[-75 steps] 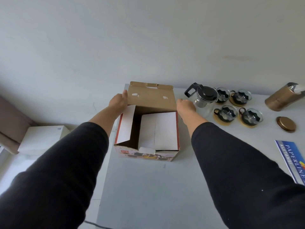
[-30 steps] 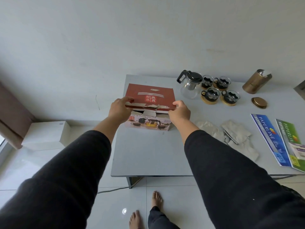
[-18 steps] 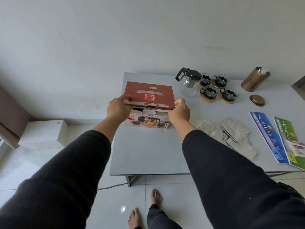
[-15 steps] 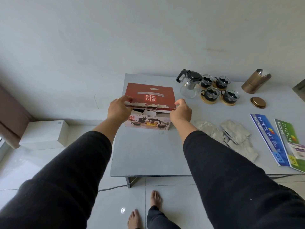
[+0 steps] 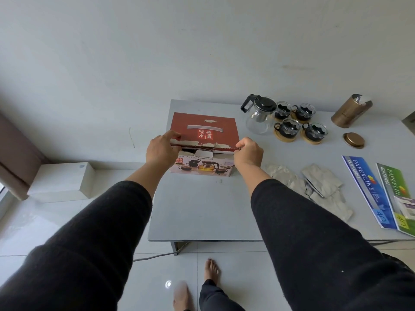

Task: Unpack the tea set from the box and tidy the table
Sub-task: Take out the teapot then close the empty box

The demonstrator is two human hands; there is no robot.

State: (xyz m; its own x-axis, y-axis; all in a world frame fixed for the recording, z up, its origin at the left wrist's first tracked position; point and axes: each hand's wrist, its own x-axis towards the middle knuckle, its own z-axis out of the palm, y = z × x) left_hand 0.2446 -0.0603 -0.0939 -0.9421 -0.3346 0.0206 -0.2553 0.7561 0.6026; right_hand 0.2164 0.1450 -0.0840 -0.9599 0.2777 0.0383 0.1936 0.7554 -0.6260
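Note:
The red tea set box (image 5: pixel 203 129) stands at the table's left end, its top flap folded down. My left hand (image 5: pixel 160 151) grips the flap's front left corner. My right hand (image 5: pixel 248 152) pinches the front right corner of the same flap. The flap's torn front edge lies between my hands. To the right of the box stand a glass teapot (image 5: pixel 258 115) with a black lid and several glass cups (image 5: pixel 299 122) on round wooden coasters.
A grey table (image 5: pixel 202 212) holds crumpled wrappers (image 5: pixel 314 187), two paper packs (image 5: pixel 381 194), a bronze canister (image 5: pixel 350 110) and its lid (image 5: pixel 353 140). A white box (image 5: pixel 62 179) sits on the floor at left. My bare feet (image 5: pixel 211 269) stand by the table's front edge.
The box was open with both hands inside its rim; now its flap is folded down and both hands hold the front edge. The view pulled back from the table.

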